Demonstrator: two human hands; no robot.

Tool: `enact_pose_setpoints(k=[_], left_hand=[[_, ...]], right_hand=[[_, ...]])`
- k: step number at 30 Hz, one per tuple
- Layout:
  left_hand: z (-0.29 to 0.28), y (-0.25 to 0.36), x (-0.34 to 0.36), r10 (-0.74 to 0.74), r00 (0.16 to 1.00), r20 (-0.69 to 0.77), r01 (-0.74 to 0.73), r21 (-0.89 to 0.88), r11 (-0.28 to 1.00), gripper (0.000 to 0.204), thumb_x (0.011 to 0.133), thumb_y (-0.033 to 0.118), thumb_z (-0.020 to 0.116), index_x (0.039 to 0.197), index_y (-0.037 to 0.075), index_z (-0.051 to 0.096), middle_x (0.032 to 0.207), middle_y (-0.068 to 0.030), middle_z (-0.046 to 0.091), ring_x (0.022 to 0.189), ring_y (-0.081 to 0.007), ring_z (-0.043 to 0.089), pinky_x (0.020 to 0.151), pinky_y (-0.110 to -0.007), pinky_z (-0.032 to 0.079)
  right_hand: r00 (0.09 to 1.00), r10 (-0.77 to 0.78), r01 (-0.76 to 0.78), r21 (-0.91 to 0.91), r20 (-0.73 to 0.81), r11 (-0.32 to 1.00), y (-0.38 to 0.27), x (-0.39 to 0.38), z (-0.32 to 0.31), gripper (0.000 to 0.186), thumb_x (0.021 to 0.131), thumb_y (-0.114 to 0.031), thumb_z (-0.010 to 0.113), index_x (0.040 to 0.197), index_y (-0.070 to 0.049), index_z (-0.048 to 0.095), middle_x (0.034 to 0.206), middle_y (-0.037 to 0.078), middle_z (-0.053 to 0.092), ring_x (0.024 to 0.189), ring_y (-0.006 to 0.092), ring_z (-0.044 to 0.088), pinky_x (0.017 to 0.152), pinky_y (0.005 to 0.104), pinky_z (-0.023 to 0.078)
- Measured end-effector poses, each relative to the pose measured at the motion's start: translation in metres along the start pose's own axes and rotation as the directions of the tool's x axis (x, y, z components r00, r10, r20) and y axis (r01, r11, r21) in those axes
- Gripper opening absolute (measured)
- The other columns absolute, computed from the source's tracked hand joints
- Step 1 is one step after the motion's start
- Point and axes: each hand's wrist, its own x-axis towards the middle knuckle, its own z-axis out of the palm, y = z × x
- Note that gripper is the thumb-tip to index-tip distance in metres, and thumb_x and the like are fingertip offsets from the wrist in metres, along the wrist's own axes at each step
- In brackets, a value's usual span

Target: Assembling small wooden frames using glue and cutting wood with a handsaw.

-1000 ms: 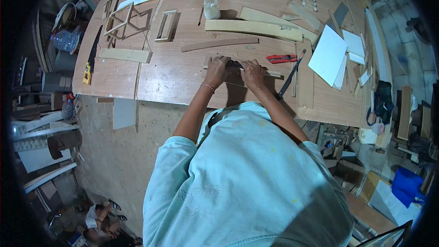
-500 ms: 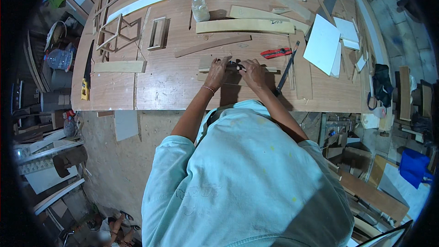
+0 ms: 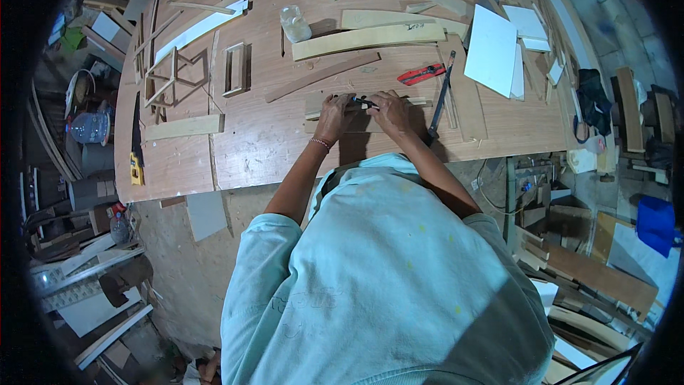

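My left hand (image 3: 332, 120) and my right hand (image 3: 390, 112) are close together near the table's front edge, fingers curled. Between them is a small black tool (image 3: 365, 103), gripped from both ends; its kind is mostly hidden by my fingers. Beneath the tool lie flat pieces of pale wood (image 3: 313, 108), and a narrow wood strip (image 3: 420, 101) sticks out past my right hand. A red utility knife (image 3: 422, 74) lies beyond my right hand. Beside it a long dark bar-like tool (image 3: 441, 100) slants toward me.
Curved wooden slats (image 3: 367, 41) and a clear jar (image 3: 294, 23) lie farther back. At the left are a small wooden frame (image 3: 236, 69), a short plank (image 3: 184, 127) and a handsaw with a yellow handle (image 3: 136, 168). White panels (image 3: 490, 50) lie at the right.
My view has turned slightly, so the table appears tilted. Both hands keep their grip on the small black tool, with only a slight shift. The person at lower left is now mostly out of view.
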Motion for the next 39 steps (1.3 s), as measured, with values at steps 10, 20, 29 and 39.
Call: enact_pose_setpoints(k=[10,20,29,39], left_hand=[[0.000,0.001,-0.003,0.086,0.996,-0.035,-0.085,0.029,0.996,0.038,0.066,0.011,0.057,0.102,0.005,0.046,0.089,-0.0092,0.056,0.086,-0.0249,0.051,0.084,-0.039,0.032],[-0.006,0.007,0.000,0.060,0.998,0.025,-0.060,-0.011,0.998,0.026,0.070,0.013,0.053,0.095,0.012,0.049,0.085,-0.0056,0.054,0.083,-0.0222,0.050,0.083,-0.040,0.029],[-0.004,0.007,-0.003,0.163,0.987,-0.009,-0.163,0.044,0.986,0.023,0.072,0.013,0.049,0.095,0.014,0.054,0.080,-0.0057,0.052,0.080,-0.0216,0.049,0.080,-0.038,0.030],[0.000,0.002,-0.003,0.211,0.977,-0.038,-0.207,0.088,0.974,0.016,0.066,0.010,0.054,0.082,0.007,0.053,0.081,-0.0077,0.051,0.079,-0.0251,0.048,0.076,-0.038,0.034]], right_hand=[[0.995,0.071,-0.063,0.104,-0.070,0.993,0.005,-0.002,0.009,0.026,0.058,-0.011,0.061,0.083,-0.004,0.057,0.084,0.011,0.053,0.082,0.0262,0.048,0.074,0.0335,0.038],[0.972,0.107,-0.106,0.013,-0.208,0.994,0.024,-0.001,0.013,0.014,0.070,-0.010,0.051,0.073,0.002,0.055,0.068,0.017,0.050,0.068,0.0312,0.050,0.060,0.0366,0.041],[0.851,0.460,-0.388,0.289,-0.253,0.875,0.014,-0.002,0.025,0.027,0.079,-0.023,0.047,0.066,0.000,0.054,0.058,0.013,0.055,0.054,0.0240,0.054,0.050,0.0312,0.042],[0.885,0.355,-0.274,0.278,-0.301,0.920,0.013,-0.012,0.041,0.019,0.077,-0.017,0.050,0.073,0.001,0.054,0.063,0.012,0.056,0.054,0.0199,0.056,0.050,0.0281,0.043]])
